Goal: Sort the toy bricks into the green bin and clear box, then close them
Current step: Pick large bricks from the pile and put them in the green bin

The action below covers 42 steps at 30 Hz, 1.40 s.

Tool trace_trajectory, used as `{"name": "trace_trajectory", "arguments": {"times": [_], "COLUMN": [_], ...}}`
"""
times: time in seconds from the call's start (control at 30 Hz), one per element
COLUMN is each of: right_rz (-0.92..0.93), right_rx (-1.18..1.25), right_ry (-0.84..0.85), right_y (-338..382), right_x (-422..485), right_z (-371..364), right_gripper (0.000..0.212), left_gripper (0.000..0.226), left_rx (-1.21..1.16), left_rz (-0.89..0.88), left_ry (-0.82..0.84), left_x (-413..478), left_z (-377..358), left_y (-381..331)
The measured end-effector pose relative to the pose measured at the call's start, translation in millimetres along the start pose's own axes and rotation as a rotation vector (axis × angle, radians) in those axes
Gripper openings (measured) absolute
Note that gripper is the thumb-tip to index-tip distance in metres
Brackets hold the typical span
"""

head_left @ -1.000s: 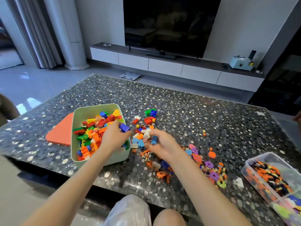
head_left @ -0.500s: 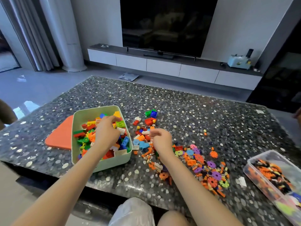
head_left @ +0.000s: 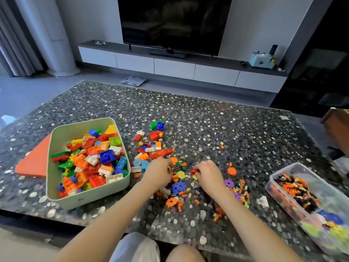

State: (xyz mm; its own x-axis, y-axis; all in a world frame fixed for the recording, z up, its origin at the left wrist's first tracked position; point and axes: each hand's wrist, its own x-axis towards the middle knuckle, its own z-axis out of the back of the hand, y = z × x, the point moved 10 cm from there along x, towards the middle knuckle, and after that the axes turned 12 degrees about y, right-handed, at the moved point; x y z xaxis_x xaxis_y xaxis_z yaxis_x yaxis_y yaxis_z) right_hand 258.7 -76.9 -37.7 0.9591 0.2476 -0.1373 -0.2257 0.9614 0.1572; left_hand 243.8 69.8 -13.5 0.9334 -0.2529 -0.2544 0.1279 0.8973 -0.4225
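Loose bricks crowd both hands: the right hand pinches a red brick, while the left hand curls, its grip unclear. The green bin to their left holds chunky bricks. The clear box to their right holds small pieces.

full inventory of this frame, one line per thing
green bin: one, pale green, open, table left
bricks: many, mixed colours, heaped in bin
lid: one, orange, flat, left of bin
loose pieces: many, mixed colours, table centre
clear box: one, open, table right, partly filled
table: one, dark, pebbled
television: one, black, far wall
cabinet: one, white, below television
left hand: curled in loose pieces, hold unclear
right hand: pinches red piece
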Motion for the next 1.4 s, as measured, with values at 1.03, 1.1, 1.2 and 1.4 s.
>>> {"name": "trace_trajectory", "arguments": {"times": [1.03, 1.1, 1.2, 1.4], "right_rz": [-0.086, -0.099, -0.004, 0.141], "right_rx": [0.130, 0.054, 0.090, -0.025], "right_ry": [0.053, 0.016, -0.084, -0.012], "right_y": [27.2, 15.9, 25.0, 66.5], "right_x": [2.3, -10.1, -21.0, -12.6], "right_z": [-2.8, 0.0, 11.2, -2.1], "right_gripper": [0.024, 0.029, 0.029, 0.033], "left_gripper": [0.024, 0.045, 0.045, 0.042], "left_rx": [-0.384, -0.145, 0.139, 0.195], "left_rz": [0.048, 0.008, 0.046, 0.064], "left_ry": [-0.060, -0.041, -0.037, -0.033], "left_x": [-20.1, -10.5, -0.6, 5.2], "left_z": [-5.8, -8.0, -13.4, -20.1], "left_y": [34.7, 22.1, 15.2, 22.5]}}
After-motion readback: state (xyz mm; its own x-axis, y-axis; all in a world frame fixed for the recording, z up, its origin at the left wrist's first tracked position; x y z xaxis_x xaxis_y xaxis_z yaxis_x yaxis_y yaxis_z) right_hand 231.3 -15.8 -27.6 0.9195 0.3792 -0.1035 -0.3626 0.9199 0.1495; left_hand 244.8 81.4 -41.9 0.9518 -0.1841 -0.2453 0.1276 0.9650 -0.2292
